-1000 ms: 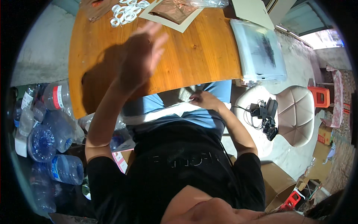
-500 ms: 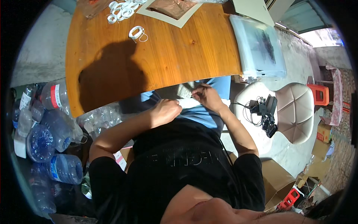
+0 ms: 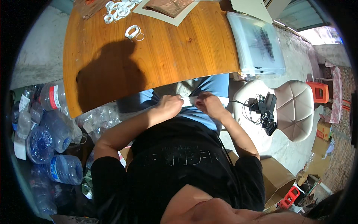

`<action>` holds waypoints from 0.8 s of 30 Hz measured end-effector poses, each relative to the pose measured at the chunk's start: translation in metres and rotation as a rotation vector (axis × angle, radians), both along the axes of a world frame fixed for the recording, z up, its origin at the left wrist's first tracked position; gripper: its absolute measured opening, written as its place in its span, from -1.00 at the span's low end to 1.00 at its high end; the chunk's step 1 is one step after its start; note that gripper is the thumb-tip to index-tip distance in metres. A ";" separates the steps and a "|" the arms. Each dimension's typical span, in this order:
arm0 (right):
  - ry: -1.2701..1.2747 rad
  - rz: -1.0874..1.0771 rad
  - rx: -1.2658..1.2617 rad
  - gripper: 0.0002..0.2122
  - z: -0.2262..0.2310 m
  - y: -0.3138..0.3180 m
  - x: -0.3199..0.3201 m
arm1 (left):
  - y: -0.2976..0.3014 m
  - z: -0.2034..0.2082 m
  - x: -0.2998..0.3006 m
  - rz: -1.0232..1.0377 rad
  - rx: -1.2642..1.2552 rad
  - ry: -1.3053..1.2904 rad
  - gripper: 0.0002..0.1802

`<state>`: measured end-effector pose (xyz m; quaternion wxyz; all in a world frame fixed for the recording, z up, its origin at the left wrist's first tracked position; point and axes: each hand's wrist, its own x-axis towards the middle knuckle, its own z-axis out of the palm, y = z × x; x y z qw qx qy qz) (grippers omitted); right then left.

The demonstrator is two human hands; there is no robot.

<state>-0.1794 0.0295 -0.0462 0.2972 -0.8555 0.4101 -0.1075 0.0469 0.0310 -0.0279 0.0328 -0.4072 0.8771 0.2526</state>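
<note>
Over my lap, just below the near edge of the wooden table [image 3: 179, 48], both hands grip a thin white strip [image 3: 189, 101]. My left hand [image 3: 171, 106] is closed on its left part, thumb and fingers pinched together. My right hand [image 3: 210, 105] pinches it a short way to the right, and a white end shows beyond that hand. Whether the strip is cloth or plastic I cannot tell. Beneath it are my blue trousers [image 3: 215, 86]. On the table lies a coil of white cord [image 3: 133, 33], apart from a pile of similar coils [image 3: 120, 9].
Clear plastic sleeves [image 3: 255, 44] are stacked at the table's right. A pale chair [image 3: 292, 108] holds black cables and adapters [image 3: 265, 112]. Large plastic bottles [image 3: 59, 127] crowd the left. An open cardboard box [image 3: 276, 181] stands at lower right, and a red stool [image 3: 318, 92] farther off.
My hands have shifted slightly, the right one lower and a little to the right. More of the white strip now shows between them. The view has also shifted a little.
</note>
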 end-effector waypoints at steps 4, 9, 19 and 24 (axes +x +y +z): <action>-0.432 -0.273 0.712 -0.94 0.059 -0.007 -0.004 | -0.009 0.030 0.006 0.033 0.312 0.343 -0.85; -0.663 -0.181 0.681 -0.94 0.111 -0.016 -0.019 | -0.038 0.115 -0.016 -0.256 0.782 0.573 -0.76; -1.445 -0.255 0.998 -0.54 0.190 -0.034 0.033 | -0.132 0.259 -0.043 -0.114 -0.289 0.579 -0.74; -0.873 -0.278 0.457 -0.66 0.240 -0.052 -0.002 | -0.129 0.228 0.000 -0.219 -0.252 0.231 -0.69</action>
